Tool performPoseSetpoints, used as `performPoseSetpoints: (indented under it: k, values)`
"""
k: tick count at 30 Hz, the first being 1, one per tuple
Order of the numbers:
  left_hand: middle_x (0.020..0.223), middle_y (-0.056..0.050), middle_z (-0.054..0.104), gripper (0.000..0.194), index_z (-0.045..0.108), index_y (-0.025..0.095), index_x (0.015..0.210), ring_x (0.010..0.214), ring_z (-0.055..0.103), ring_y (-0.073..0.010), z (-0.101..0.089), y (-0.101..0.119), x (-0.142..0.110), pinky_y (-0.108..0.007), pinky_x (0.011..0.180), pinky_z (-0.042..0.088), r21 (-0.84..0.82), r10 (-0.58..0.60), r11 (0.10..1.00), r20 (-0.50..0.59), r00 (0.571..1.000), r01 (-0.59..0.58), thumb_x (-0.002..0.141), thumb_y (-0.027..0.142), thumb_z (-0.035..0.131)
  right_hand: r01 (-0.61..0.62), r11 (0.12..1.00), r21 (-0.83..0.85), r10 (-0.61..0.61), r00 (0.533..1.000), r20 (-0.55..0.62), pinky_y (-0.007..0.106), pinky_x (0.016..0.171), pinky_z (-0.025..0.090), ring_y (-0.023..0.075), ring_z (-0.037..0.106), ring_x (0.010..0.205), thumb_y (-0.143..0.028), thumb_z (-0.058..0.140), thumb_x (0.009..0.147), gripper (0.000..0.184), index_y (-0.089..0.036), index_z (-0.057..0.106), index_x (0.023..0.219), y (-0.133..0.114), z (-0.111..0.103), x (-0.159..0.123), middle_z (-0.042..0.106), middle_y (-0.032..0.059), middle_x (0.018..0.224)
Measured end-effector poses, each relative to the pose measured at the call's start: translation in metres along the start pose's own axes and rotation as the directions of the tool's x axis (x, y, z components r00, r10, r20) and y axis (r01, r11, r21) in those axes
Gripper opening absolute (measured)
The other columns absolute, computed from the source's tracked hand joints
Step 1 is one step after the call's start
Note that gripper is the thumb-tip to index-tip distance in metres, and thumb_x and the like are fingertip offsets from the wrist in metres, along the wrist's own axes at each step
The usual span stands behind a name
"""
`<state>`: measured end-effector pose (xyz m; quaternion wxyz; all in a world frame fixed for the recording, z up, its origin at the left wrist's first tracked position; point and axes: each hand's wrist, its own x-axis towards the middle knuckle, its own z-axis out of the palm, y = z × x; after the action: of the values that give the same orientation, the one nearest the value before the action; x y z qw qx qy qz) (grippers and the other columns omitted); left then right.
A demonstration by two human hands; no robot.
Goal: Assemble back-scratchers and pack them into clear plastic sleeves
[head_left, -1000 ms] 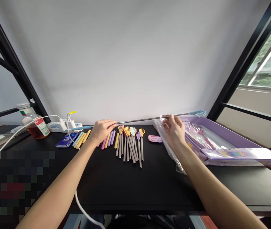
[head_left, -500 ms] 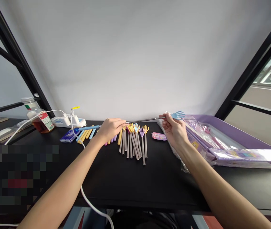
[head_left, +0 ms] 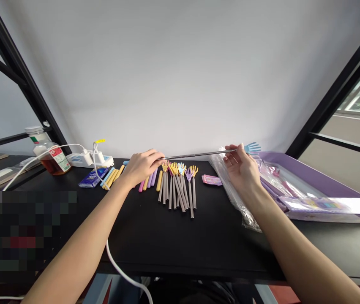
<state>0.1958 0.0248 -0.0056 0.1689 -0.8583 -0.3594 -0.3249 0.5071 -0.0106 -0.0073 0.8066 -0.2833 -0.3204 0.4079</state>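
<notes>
My left hand (head_left: 143,166) is closed around the handle end of a telescopic back scratcher, with a bit of blue handle (head_left: 126,162) showing behind it. The scratcher's thin metal rod (head_left: 195,155) stretches across to my right hand (head_left: 241,166), whose thumb and fingers pinch it just below the blue hand-shaped head (head_left: 252,147). Beneath the rod, several short back scratchers (head_left: 180,188) with yellow, purple and blue hand-shaped heads lie on the black table. Loose coloured handles (head_left: 150,179) lie beside them, partly hidden by my left hand.
On the right sits an open purple box (head_left: 309,175) with clear plastic packaging (head_left: 240,207) along its side. Pink cards (head_left: 211,180) lie near the middle. To the left are a blue packet (head_left: 94,177), a power strip (head_left: 78,160), white cables and a jar of brown liquid (head_left: 53,158).
My right hand has moved right with the blue head, and a longer stretch of rod shows between my hands. My left hand has shifted slightly left; less of the blue handle shows.
</notes>
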Motion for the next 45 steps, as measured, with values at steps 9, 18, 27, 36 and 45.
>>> performPoseSetpoints:
  k: [9, 18, 27, 36, 45]
  values:
    - [0.101, -0.001, 0.072, 0.040, 0.071, 0.024, 0.095, 0.057, 0.062, -0.0104, -0.001, 0.006, -0.001, -0.027, 0.053, 0.040, -0.057, 0.005, 0.998, 0.054, 0.999, -0.002, 0.106, 0.043, 0.038, -0.132, 0.991, 0.033, 0.130, 0.990, 0.051, 0.036, 0.088, 0.057, 0.0208, 0.066, 0.111, -0.043, 0.075, 0.086, 0.018, -0.025, 0.072, 0.084, 0.011, -0.004, -0.008, 0.072, 0.0008, 0.124]
    - [0.095, -0.003, 0.071, 0.024, 0.072, 0.019, 0.094, 0.073, 0.066, -0.0160, -0.002, 0.030, 0.004, -0.029, 0.065, 0.049, -0.154, 0.008, 0.988, 0.076, 0.997, 0.004, 0.101, 0.027, 0.051, -0.183, 0.982, -0.036, 0.186, 0.974, 0.131, 0.033, 0.082, 0.054, 0.0214, 0.064, 0.110, -0.048, 0.078, 0.081, 0.025, -0.024, 0.074, 0.081, 0.019, 0.013, -0.029, 0.073, 0.0033, 0.123]
    - [0.108, -0.008, 0.070, 0.028, 0.061, 0.020, 0.119, 0.076, 0.068, -0.0180, -0.003, 0.051, 0.013, -0.028, 0.062, 0.049, -0.148, -0.022, 0.988, 0.138, 0.990, 0.043, 0.098, 0.039, 0.060, -0.103, 0.988, -0.115, 0.122, 0.977, 0.174, 0.030, 0.069, 0.051, 0.0165, 0.064, 0.081, -0.053, 0.082, 0.077, 0.032, -0.022, 0.074, 0.078, 0.022, 0.025, -0.037, 0.076, 0.0058, 0.100]
    - [0.053, 0.003, 0.054, 0.035, 0.062, 0.023, 0.087, 0.042, 0.051, -0.0146, -0.022, 0.036, 0.006, -0.027, 0.048, 0.032, -0.156, -0.028, 0.986, 0.171, 0.985, 0.055, 0.105, 0.041, 0.038, -0.159, 0.984, -0.083, 0.169, 0.978, 0.126, 0.031, 0.083, 0.052, 0.0196, 0.064, 0.103, -0.053, 0.078, 0.081, 0.028, -0.026, 0.073, 0.081, 0.021, 0.004, -0.021, 0.076, 0.0025, 0.112]
    - [0.044, 0.005, 0.041, 0.048, 0.067, 0.021, 0.090, 0.035, 0.038, -0.0128, -0.017, 0.038, 0.007, -0.028, 0.045, 0.028, -0.214, -0.032, 0.973, 0.239, 0.971, 0.084, 0.105, 0.051, 0.033, -0.188, 0.978, -0.091, 0.202, 0.963, 0.179, 0.036, 0.089, 0.051, 0.0237, 0.062, 0.119, -0.055, 0.077, 0.082, 0.030, -0.026, 0.073, 0.086, 0.027, 0.010, -0.033, 0.075, 0.0031, 0.120]
